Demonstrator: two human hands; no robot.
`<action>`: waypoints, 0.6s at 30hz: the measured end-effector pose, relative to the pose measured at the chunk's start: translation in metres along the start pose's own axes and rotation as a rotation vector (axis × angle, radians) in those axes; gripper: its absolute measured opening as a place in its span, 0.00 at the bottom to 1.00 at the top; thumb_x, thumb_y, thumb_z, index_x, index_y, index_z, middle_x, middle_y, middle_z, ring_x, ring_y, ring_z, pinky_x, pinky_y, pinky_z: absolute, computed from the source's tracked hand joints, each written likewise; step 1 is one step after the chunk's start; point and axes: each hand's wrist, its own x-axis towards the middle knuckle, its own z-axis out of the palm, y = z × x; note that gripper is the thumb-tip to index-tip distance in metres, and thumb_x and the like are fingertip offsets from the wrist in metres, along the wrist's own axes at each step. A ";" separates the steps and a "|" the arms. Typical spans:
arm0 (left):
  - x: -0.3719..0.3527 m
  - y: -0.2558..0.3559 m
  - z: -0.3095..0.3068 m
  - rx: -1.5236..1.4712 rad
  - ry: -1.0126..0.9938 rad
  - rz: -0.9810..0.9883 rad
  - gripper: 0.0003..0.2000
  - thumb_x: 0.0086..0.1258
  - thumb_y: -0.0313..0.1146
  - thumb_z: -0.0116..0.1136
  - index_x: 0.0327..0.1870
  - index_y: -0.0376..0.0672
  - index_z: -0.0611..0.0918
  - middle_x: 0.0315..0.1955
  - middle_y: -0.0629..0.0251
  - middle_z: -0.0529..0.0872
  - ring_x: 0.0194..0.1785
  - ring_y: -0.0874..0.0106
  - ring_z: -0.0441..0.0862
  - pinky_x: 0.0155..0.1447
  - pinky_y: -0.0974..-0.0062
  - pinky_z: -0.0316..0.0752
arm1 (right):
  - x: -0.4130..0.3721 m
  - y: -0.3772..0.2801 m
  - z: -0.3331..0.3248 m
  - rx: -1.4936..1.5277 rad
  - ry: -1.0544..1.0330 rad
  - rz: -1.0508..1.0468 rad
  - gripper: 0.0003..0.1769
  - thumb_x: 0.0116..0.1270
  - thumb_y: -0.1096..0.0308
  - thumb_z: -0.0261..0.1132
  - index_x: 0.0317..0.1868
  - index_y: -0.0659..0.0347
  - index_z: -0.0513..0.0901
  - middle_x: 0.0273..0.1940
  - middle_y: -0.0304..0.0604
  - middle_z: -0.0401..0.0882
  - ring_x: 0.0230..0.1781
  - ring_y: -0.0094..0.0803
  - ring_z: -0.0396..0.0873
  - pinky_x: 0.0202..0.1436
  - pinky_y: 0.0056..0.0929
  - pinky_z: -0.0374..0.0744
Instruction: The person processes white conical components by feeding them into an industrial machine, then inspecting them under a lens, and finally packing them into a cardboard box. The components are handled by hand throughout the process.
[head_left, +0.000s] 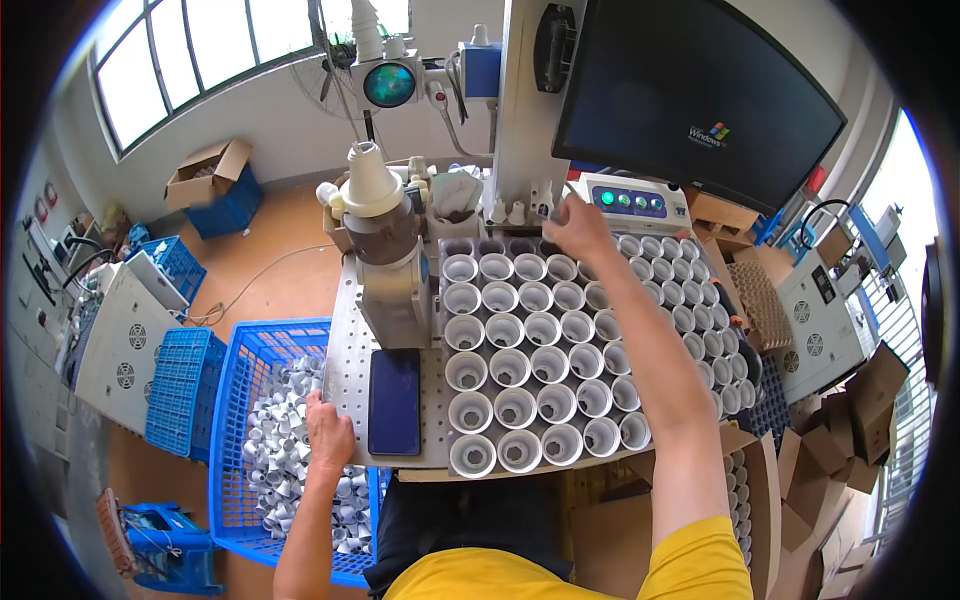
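My right hand reaches to the far edge of a grid of white cups set in rows on the bench. Its fingers are pinched together, slightly blurred, over the back row; what they hold, if anything, is hidden. My left hand is at the bench's left edge, beside a blue plastic basket full of small white-and-grey plastic pieces. Its fingers are curled, and I cannot make out anything in them. A dark phone lies flat on the perforated metal plate to the right of that hand.
A machine head with a lens hangs above the back of the bench. A monitor and a control box with lit buttons stand behind the cups. A cream cone-topped device rises at the left. Cardboard boxes lie at right.
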 end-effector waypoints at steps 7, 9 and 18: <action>0.001 0.012 -0.006 -0.166 0.129 -0.116 0.11 0.51 0.21 0.51 0.33 0.22 0.75 0.52 0.26 0.71 0.59 0.38 0.68 0.66 0.52 0.62 | -0.029 0.040 0.002 0.851 0.267 0.239 0.22 0.66 0.49 0.62 0.42 0.64 0.79 0.23 0.37 0.75 0.17 0.23 0.74 0.19 0.19 0.71; 0.001 0.013 -0.008 -0.171 0.108 -0.125 0.10 0.51 0.22 0.51 0.34 0.24 0.74 0.53 0.27 0.71 0.59 0.38 0.68 0.66 0.52 0.62 | -0.029 0.059 0.011 1.065 0.301 0.279 0.22 0.67 0.49 0.62 0.40 0.63 0.80 0.22 0.37 0.74 0.16 0.24 0.73 0.18 0.19 0.71; 0.005 0.033 -0.023 -0.126 0.119 -0.230 0.15 0.50 0.22 0.51 0.38 0.19 0.79 0.51 0.29 0.74 0.56 0.41 0.73 0.64 0.59 0.66 | -0.032 0.060 0.014 1.043 0.296 0.261 0.21 0.68 0.51 0.61 0.41 0.63 0.80 0.21 0.37 0.73 0.17 0.23 0.74 0.20 0.19 0.73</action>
